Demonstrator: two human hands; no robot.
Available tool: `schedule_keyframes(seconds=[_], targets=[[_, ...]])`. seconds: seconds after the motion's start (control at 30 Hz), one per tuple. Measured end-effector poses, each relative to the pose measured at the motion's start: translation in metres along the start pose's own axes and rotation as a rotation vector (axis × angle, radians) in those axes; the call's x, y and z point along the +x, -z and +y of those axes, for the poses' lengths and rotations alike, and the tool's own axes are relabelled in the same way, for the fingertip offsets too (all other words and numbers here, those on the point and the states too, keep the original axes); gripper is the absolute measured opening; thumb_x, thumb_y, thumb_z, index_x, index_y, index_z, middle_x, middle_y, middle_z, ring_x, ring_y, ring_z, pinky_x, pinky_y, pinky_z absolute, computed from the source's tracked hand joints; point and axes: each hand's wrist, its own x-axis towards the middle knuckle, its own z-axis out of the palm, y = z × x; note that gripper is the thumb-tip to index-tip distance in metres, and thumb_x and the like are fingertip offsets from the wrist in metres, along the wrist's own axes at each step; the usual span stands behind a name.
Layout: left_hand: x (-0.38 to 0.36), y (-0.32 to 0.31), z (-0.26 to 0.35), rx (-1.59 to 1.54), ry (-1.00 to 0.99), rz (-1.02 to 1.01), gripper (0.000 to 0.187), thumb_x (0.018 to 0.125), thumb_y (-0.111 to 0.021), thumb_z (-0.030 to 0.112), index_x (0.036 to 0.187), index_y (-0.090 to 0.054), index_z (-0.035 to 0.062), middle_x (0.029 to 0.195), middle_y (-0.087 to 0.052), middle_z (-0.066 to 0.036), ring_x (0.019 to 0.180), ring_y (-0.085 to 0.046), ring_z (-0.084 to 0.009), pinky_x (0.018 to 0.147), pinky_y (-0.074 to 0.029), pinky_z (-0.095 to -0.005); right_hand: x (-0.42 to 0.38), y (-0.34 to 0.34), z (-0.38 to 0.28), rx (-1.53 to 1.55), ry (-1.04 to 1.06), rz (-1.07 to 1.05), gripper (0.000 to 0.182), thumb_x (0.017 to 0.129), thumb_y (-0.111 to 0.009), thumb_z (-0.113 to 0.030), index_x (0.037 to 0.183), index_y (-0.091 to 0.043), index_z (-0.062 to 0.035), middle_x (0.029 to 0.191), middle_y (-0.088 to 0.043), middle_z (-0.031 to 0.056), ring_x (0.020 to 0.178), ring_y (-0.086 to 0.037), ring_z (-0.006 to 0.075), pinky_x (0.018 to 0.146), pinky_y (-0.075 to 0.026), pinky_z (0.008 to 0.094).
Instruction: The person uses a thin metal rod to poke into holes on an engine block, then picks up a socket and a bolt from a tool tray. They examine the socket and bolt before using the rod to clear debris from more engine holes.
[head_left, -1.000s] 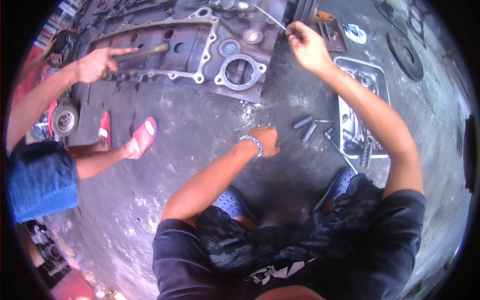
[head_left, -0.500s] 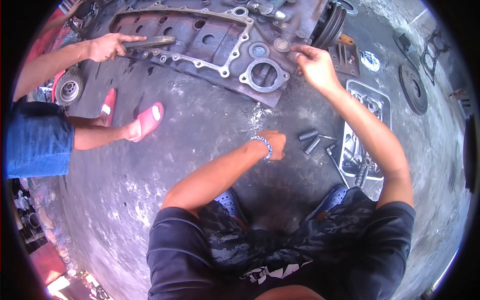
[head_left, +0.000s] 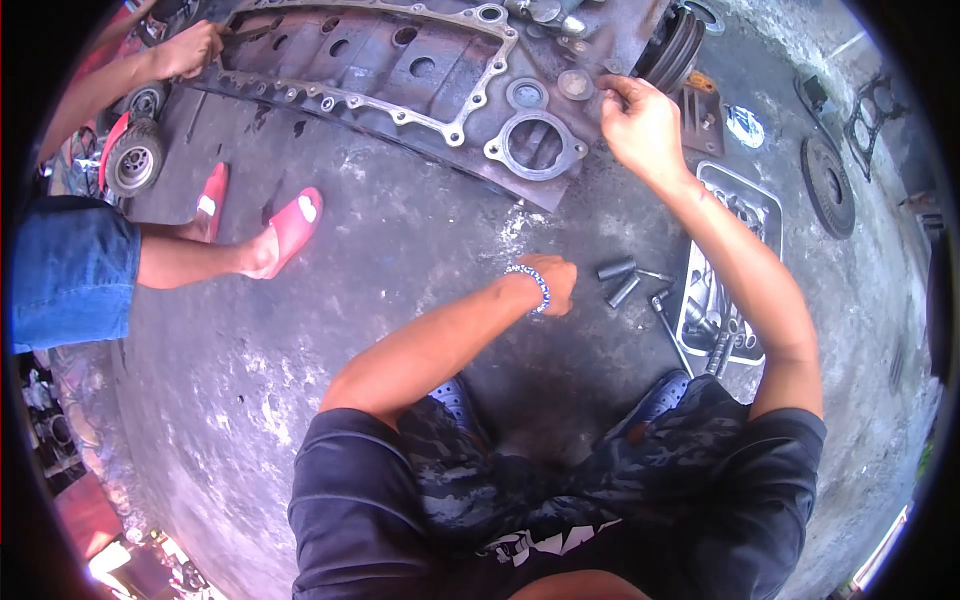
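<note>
My right hand (head_left: 641, 127) is at the front end of an engine block (head_left: 440, 85), beside a round plug (head_left: 575, 84). Its thumb and fingertips are drawn together in a pinch; anything between them is too small or hidden to make out. Left of it are a smaller ring-shaped port (head_left: 526, 95) and a flanged round opening (head_left: 537, 146). My left hand (head_left: 552, 284), with a beaded bracelet (head_left: 532, 287) at the wrist, hangs closed in a fist above the floor, apart from the block. No object shows in it, though its palm side is hidden.
A co-worker's hand (head_left: 192, 50) is on the block's far left. A tray (head_left: 690, 300) of sockets and tools lies to the right, with two loose sockets (head_left: 616, 269) and a ratchet (head_left: 672, 333) beside it. Beyond are a pulley (head_left: 672, 50) and a dark disc (head_left: 827, 186).
The co-worker's hand has slid left along the block's rail with the flat bar. My right hand has shifted slightly right, its fingers more curled. My left hand stays almost still.
</note>
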Motion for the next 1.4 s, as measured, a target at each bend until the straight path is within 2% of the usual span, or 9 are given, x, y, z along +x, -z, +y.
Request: schedule_keyframes(seconds=[0.13,0.27,0.47,0.63,0.8,0.93,1.1,1.13,1.4], targets=[[-0.002,0.005,0.006,-0.017,0.0,-0.004,0.025,0.077,-0.067,0.028,0.079,-0.072,0.003,0.082,-0.069,-0.02,0.082,-0.066,-0.0383,0.075,-0.053,-0.0459,0.013,-0.01,0.005,-0.011,0.086,0.059,0.026,0.083,-0.056,-0.016,0.099,-0.071,-0.0031,0.093,-0.067,0.0215,0.091,-0.066,0.0367,0.084,-0.051,0.0413],[-0.001,0.001,0.001,-0.009,-0.012,-0.014,0.025,0.077,-0.067,0.028,0.079,-0.072,0.003,0.083,-0.069,-0.02,0.083,-0.066,-0.0381,0.075,-0.053,-0.0459,0.023,0.008,-0.012,0.002,-0.082,0.03,0.026,0.08,-0.06,-0.019,0.099,-0.072,-0.0054,0.088,-0.069,0.0189,0.087,-0.068,0.034,0.081,-0.053,0.0393],[0.001,-0.002,-0.003,-0.007,-0.022,-0.002,0.025,0.078,-0.067,0.028,0.081,-0.072,0.0031,0.084,-0.069,-0.02,0.085,-0.066,-0.0379,0.076,-0.053,-0.0458,0.026,0.018,-0.008,0.016,-0.034,0.023,0.029,0.076,-0.061,-0.021,0.098,-0.072,-0.0056,0.083,-0.07,0.0167,0.08,-0.07,0.0296,0.078,-0.053,0.035],[-0.003,0.014,0.011,-0.014,0.034,-0.098,0.024,0.074,-0.065,0.018,0.091,-0.072,0.002,0.097,-0.07,-0.019,0.098,-0.066,-0.0342,0.084,-0.053,-0.0413,0.031,0.008,-0.002,0.07,-0.109,0.166,0.021,0.075,-0.066,-0.019,0.09,-0.071,-0.0055,0.069,-0.067,0.0101,0.066,-0.066,0.0184,0.069,-0.052,0.0301],[0.001,0.0,0.002,-0.006,-0.017,-0.042,0.025,0.077,-0.067,0.025,0.086,-0.072,0.002,0.09,-0.07,-0.02,0.09,-0.066,-0.0366,0.08,-0.053,-0.0443,0.044,-0.004,0.014,0.271,-0.045,0.297,0.009,0.078,-0.068,-0.013,0.084,-0.066,-0.006,0.063,-0.063,0.0048,0.057,-0.058,0.0095,0.057,-0.048,0.0265],[0.001,-0.002,-0.001,-0.021,-0.034,-0.003,0.026,0.078,-0.068,0.028,0.083,-0.072,0.002,0.085,-0.069,-0.02,0.085,-0.066,-0.0379,0.077,-0.053,-0.0457,0.045,-0.006,0.019,0.184,0.107,0.322,0.009,0.081,-0.067,-0.011,0.089,-0.065,-0.0072,0.074,-0.065,0.0069,0.063,-0.062,0.0163,0.061,-0.05,0.0294],[-0.002,0.012,0.009,-0.034,0.031,-0.104,0.026,0.075,-0.065,0.018,0.092,-0.072,0.0011,0.102,-0.069,-0.019,0.101,-0.065,-0.034,0.087,-0.052,-0.0409,0.035,-0.005,0.01,-0.034,0.4,0.388,0.014,0.082,-0.065,-0.005,0.095,-0.064,-0.0083,0.088,-0.066,0.0101,0.078,-0.066,0.0286,0.069,-0.052,0.0354],[-0.002,0.012,0.009,-0.041,0.03,-0.102,0.026,0.075,-0.065,0.018,0.092,-0.071,0.001,0.102,-0.069,-0.019,0.101,-0.065,-0.034,0.087,-0.052,-0.0408,0.039,-0.012,0.017,-0.046,0.549,0.465,0.017,0.081,-0.064,-0.004,0.098,-0.064,-0.0085,0.086,-0.066,0.0085,0.078,-0.066,0.029,0.069,-0.054,0.0364],[0.002,0.001,0.002,-0.031,-0.013,-0.048,0.025,0.077,-0.066,0.024,0.087,-0.072,0.002,0.093,-0.07,-0.019,0.092,-0.066,-0.0357,0.081,-0.053,-0.0434,0.03,-0.016,0.008,-0.094,0.662,0.28,0.028,0.081,-0.063,0.001,0.107,-0.065,-0.0077,0.094,-0.07,0.008,0.083,-0.069,0.0245,0.07,-0.057,0.0337]])
